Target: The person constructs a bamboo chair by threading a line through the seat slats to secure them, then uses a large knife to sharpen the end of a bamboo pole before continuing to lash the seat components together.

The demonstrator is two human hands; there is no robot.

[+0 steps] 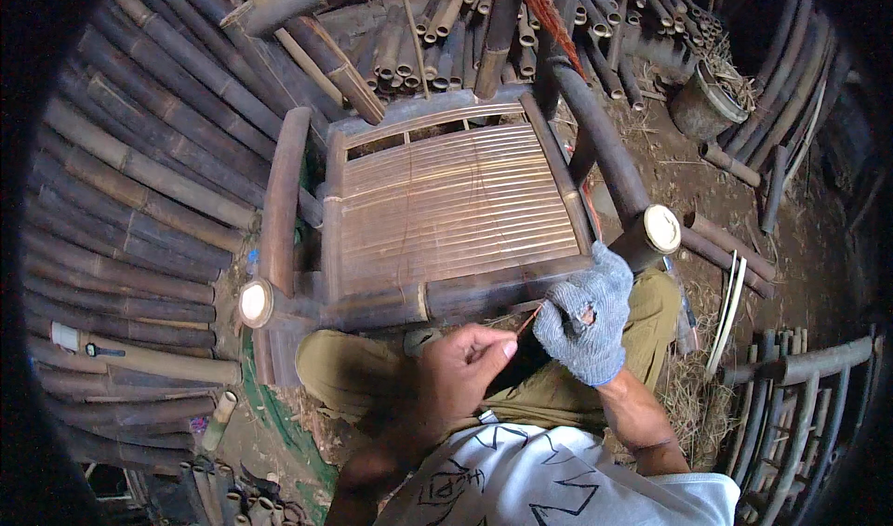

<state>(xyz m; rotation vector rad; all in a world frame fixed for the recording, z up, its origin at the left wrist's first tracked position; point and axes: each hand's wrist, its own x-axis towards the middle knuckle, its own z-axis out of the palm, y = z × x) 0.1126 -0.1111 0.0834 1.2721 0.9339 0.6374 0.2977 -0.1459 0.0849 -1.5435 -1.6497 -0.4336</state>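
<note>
A bamboo chair [426, 299] stands right in front of my lap, its seat made of thin slats [456, 205] crossed by fine reddish strands. My left hand [465, 363], bare, pinches thumb against fingers just before the front rail. A thin orange string [531, 318] stretches between it and my right hand. That right hand [588, 319], in a grey knitted glove with a hole, closes round the string beside the chair's right front corner. More orange string [549, 14] hangs from above by the chair's right rear post. Exactly how the left fingertips grip the string is too small to tell.
Dark bamboo poles [139, 173] line the left side. Cut bamboo tubes [446, 38] are stacked behind the chair. At the right rear a bucket [709, 103] leans on the dirt floor. A slatted bamboo frame [800, 386] stands at right, near pale strips [727, 312].
</note>
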